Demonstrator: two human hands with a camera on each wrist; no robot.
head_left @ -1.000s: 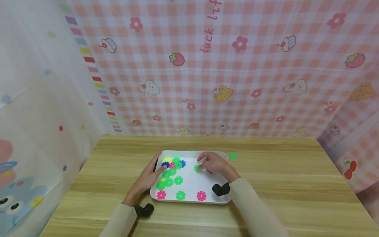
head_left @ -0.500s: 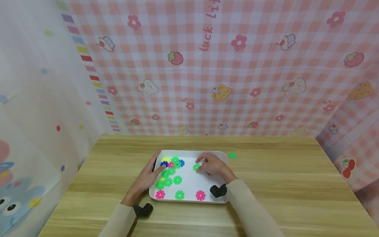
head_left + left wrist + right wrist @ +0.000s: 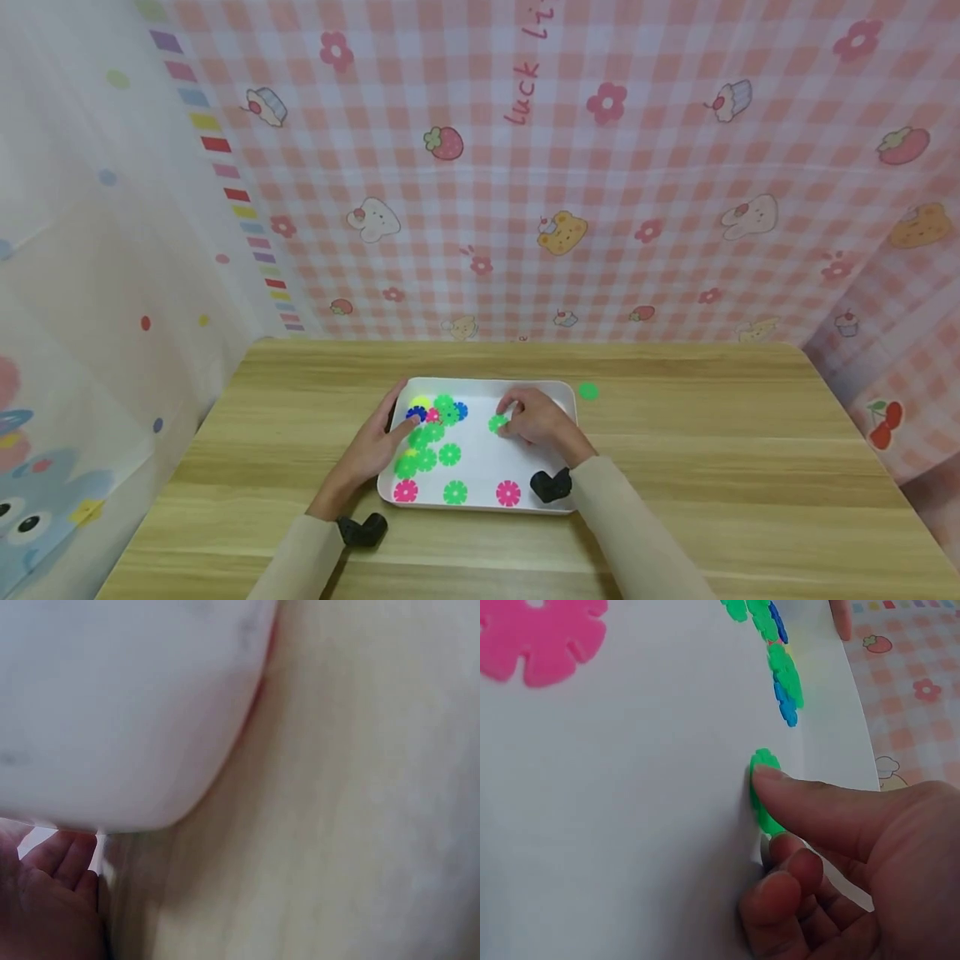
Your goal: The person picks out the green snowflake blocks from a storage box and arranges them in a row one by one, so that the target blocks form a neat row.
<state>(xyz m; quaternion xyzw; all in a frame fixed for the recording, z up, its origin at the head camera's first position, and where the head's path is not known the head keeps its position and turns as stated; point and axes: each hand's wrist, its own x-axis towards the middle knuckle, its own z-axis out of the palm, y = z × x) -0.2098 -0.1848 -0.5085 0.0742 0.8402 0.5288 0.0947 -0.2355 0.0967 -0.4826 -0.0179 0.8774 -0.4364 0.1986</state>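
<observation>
A shallow white tray (image 3: 480, 467) lies on the wooden table, with several notched plastic snowflake discs inside. My left hand (image 3: 377, 442) grips its left wall, the thumb over the rim beside a dark blue disc (image 3: 416, 413) and the fingers outside. In the left wrist view, the fingers of the left hand (image 3: 60, 892) lie by the tray's edge. My right hand (image 3: 538, 419) pinches a green snowflake disc (image 3: 766, 810) in the tray's right half. Its thumb presses the disc's face, and the other fingers are curled; the fingertip behind is partly hidden.
Green, yellow, pink and blue discs (image 3: 426, 458) cluster along the tray's left side. Two pink discs (image 3: 508, 493) and a green disc (image 3: 455, 492) lie along the near wall. Another green disc (image 3: 588, 391) is on the table (image 3: 712, 433) beyond the tray's right corner.
The right thumb and fingers have closed slightly around the green disc, which stays in nearly the same place. The left hand keeps its hold on the tray; the head view has shifted slightly.
</observation>
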